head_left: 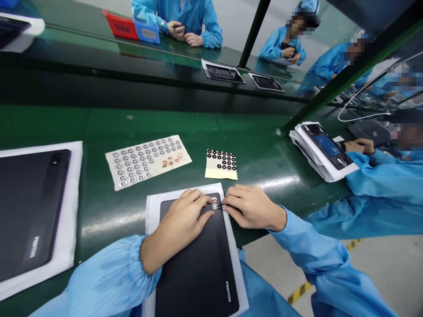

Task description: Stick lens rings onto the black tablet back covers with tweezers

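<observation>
Head view: dark tablet back (194,273) lay on white sheet (151,220) at counter's near edge, seemingly cushioned there. Left hand (178,224) spread on tablet, grip apart, apparently pinning it steady. Right hand (253,207) had grip clamped on slim tweezers (224,206), tip at small ring sticker (215,206) near tablet's far edge. Beyond, within easy reach: silver ring sticker sheet (148,160), black ring sheet (221,164) on green counter (165,123). Second tablet (29,207) lay off left.

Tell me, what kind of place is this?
It looks like a factory where tablets are put together: people in blue smocks sit along a long green workbench, with black tablets and a sheet of small stickers on it.
</observation>
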A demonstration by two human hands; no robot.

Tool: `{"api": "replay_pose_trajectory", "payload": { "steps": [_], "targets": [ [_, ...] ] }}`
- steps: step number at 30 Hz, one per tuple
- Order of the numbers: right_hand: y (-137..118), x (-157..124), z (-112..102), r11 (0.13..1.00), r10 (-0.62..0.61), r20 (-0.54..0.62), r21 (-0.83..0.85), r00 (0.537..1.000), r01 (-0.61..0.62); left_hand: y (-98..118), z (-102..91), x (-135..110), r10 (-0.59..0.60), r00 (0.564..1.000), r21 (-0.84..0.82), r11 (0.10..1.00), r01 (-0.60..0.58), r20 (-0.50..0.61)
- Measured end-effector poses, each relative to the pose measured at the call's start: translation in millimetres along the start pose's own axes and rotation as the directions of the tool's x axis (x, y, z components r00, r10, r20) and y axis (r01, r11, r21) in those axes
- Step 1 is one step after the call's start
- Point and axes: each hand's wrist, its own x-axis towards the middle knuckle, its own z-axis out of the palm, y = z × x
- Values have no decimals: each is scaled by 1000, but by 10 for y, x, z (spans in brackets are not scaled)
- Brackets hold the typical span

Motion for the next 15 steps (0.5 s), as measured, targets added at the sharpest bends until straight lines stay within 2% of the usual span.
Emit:
{"api": "replay_pose_trajectory", "payload": {
  "steps": [11, 15],
  "targets": [
    [23, 15, 25, 1000, -15, 15, 21, 1000, 15, 9, 1, -5, 5, 1000, -9, 1000, -5, -16],
    [59, 44, 56, 997, 20, -1, 76, 1000, -20, 9, -7, -7, -6, 1000, 2, 1000, 6, 0]
  ]
}}
